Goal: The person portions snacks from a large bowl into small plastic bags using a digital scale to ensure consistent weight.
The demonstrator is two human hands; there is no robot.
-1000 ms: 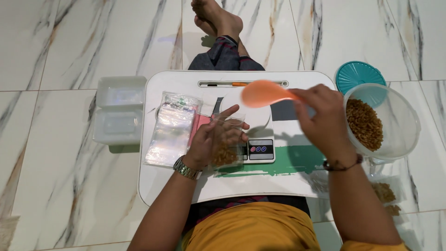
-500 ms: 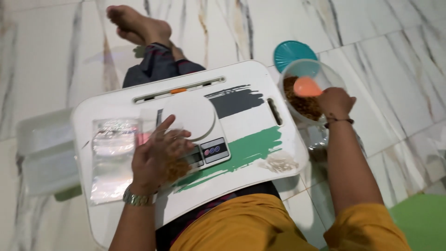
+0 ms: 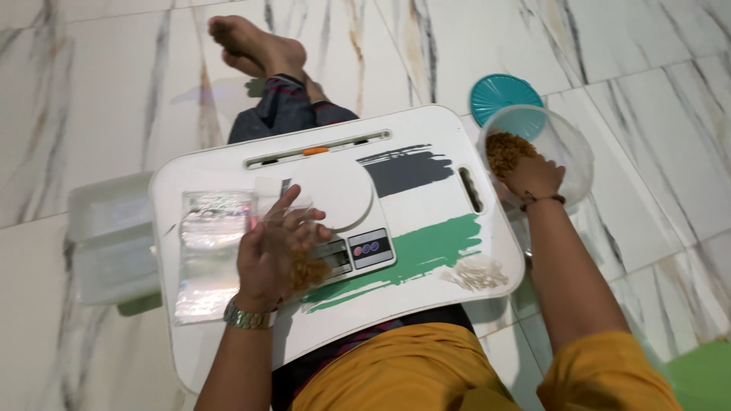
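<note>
My left hand holds a small clear bag of brown snack pieces at the near edge of a white digital scale. The scale stands on a white lap tray painted with black and green strokes. My right hand reaches down into a clear round tub of the same brown pieces on the floor to the right. Its fingers are curled inside the tub, and the orange scoop it carried is hidden beneath it.
A stack of empty clear bags lies on the tray's left side. Some pale small bits lie near its right corner. A teal lid lies behind the tub, and clear lidded boxes sit on the marble floor at left. My foot stretches out ahead.
My right hand carried the orange scoop from above the scale over to the tub and dipped into it. My left hand stayed by the scale with the small bag.
</note>
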